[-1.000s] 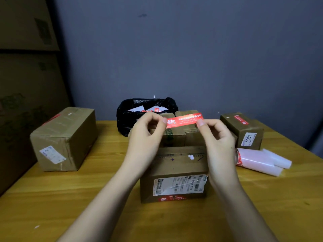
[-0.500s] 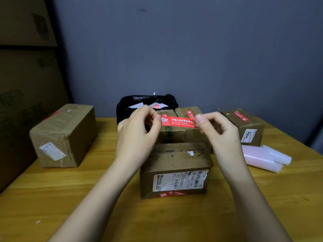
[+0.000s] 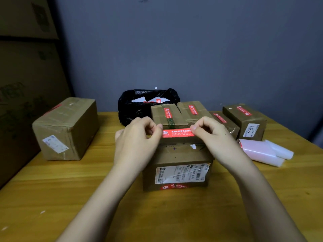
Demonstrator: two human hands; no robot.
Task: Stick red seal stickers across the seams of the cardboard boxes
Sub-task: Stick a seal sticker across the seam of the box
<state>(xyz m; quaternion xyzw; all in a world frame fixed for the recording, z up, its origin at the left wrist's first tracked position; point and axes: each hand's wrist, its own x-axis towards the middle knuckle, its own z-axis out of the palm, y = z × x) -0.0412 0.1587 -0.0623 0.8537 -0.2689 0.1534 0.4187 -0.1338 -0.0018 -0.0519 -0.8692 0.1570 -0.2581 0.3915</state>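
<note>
Red seal sticker (image 3: 178, 133), printed in white, held flat and level over the far top edge of the near cardboard box (image 3: 176, 165); whether it already touches the cardboard cannot be told. Left hand (image 3: 138, 137): grip pinching the sticker's left end between thumb and forefinger, other fingers curled. Right hand (image 3: 212, 135): grip pinching the right end in the same manner. The near cardboard box stands at the middle of the wooden counter (image 3: 52, 198), its front face bearing a white shipping label (image 3: 181, 173) and, below it at the bottom edge, a second red seal (image 3: 174, 186).

Just behind it, two sealed boxes side by side: left rear box (image 3: 165, 114) and right rear box (image 3: 194, 110), each with a red strip across its top. Further right, a low sealed box (image 3: 225, 123) and an end box (image 3: 246, 119) with a white label on its front, both carrying red strips.

Behind the rear boxes, a black plastic bag (image 3: 132, 109), open, with white and red paper scraps inside. Right of the near box, a roll of white backing sheets (image 3: 264, 151) lying on the counter. At far left, well apart, a large taped box (image 3: 66, 130) with a white label.
</note>
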